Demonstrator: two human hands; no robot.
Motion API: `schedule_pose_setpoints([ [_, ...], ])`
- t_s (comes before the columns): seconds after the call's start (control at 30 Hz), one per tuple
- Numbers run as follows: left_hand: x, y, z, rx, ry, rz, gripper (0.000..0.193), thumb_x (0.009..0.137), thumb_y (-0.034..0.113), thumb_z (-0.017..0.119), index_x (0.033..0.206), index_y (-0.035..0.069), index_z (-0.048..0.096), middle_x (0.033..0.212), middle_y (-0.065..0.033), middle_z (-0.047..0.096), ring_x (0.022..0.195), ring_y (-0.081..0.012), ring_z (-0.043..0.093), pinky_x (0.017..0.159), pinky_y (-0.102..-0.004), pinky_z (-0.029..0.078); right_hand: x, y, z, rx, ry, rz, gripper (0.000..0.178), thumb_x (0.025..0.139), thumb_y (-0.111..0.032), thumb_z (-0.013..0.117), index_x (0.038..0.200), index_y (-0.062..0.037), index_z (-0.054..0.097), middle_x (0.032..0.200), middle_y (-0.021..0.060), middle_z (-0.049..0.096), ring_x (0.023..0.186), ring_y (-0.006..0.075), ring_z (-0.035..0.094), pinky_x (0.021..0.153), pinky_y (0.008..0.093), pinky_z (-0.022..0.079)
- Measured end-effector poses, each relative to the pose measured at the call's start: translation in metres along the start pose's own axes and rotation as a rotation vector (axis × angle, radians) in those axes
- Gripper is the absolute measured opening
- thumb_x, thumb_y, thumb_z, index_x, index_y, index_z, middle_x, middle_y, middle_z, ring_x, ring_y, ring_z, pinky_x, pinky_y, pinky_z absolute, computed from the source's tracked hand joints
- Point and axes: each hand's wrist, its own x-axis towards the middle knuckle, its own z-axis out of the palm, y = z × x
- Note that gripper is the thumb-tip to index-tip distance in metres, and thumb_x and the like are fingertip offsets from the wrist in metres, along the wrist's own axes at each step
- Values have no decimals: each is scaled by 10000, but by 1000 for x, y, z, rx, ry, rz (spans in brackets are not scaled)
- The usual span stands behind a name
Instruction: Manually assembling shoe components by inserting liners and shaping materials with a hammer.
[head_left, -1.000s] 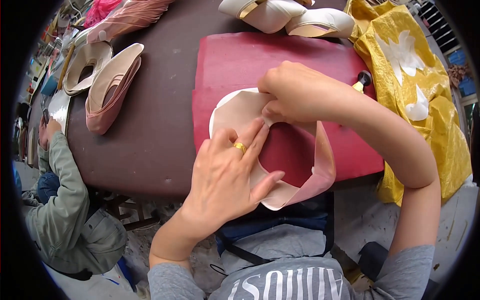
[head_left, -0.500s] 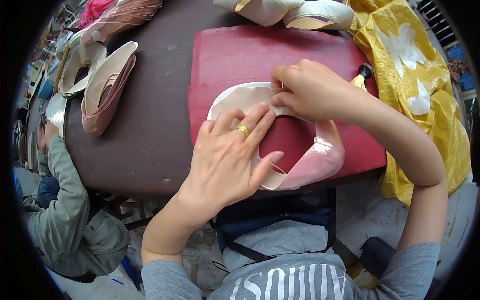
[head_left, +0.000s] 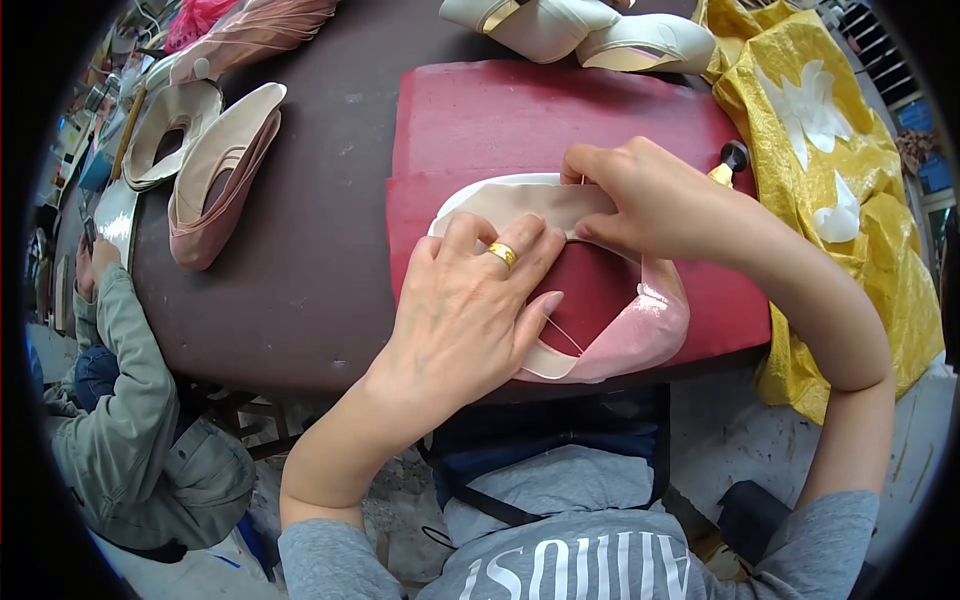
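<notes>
On a red mat lies a ring-shaped shoe upper of glossy pink satin, its beige lining turned up along the far side and a white edge outside it. My left hand lies over its left part, fingers stretched out and pressing on the lining, a gold ring on one finger. Across the far side, my right hand grips the band, index finger curled at the outer edge and thumb near the inner one. A thin pale thread runs from beside my left thumb to the upper's near side.
Stacked pink and beige shoe uppers lie left on the brown table. Cream pieces stand behind the mat. A black-topped bottle is beside a yellow sack at right. A co-worker's sleeve shows at far left.
My right hand has shifted slightly right along the band, and its thumb and index finger are farther apart. My left hand has moved a little right. The whole view has shifted slightly.
</notes>
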Motion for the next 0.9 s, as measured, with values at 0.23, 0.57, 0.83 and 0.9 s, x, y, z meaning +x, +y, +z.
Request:
schedule_pose_setpoints([
  [0.23,11,-5,22,-129,70,105,356,898,307,566,1207,148,639,1103,-92,622,938,-306,572,832,-389,474,-16,14,17,60,103,-117,420,753,6,648,1138,-92,513,683,121,647,512,254,569,488,376,438],
  [0.57,-26,66,-5,366,362,9,209,772,226,608,819,28,652,809,-132,620,781,-272,530,875,-379,410,-50,-21,36,874,54,235,385,745,46,550,1118,31,643,1004,81,666,809,152,584,670,230,467],
  [0.83,-47,19,-41,318,82,220,116,774,89,574,860,52,642,842,-95,627,735,-195,494,1056,-390,382,-48,-26,35,-642,332,-595,197,740,-90,648,935,-66,636,843,90,515,797,255,528,710,351,465],
  [0.9,-54,-2,-54,281,45,276,157,777,87,588,926,59,629,914,-84,623,769,-188,517,1090,-397,367,-27,-41,43,-525,367,-710,195,743,-113,647,932,-74,625,856,81,518,786,234,525,706,337,463],
])
